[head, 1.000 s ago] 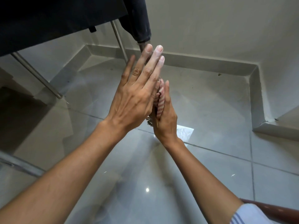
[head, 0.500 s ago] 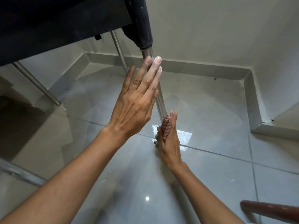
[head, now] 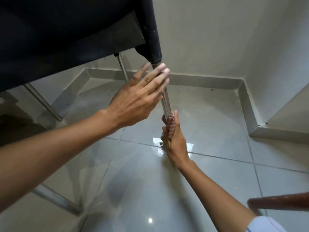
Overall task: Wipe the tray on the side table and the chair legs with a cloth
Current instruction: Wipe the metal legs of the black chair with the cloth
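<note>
Steel chair leg [head: 165, 99]: the right hand [head: 175, 141] grips a red-striped cloth [head: 170, 127] around it; the left hand [head: 138, 104], fingers extended, rests flat higher up. No writing is legible.

Both forearms are bare to the frame edge — only the right arm shows a pale sleeve [head: 265, 226] with thin blue stripes.

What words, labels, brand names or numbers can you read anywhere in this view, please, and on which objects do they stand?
None: no text, label, brand or number is readable anywhere.
The striped cloth in the right hand shows only a pattern.
The metal chair leg, the dark seat, the left hand, the floor tiles and the wall bear no markings.
</note>
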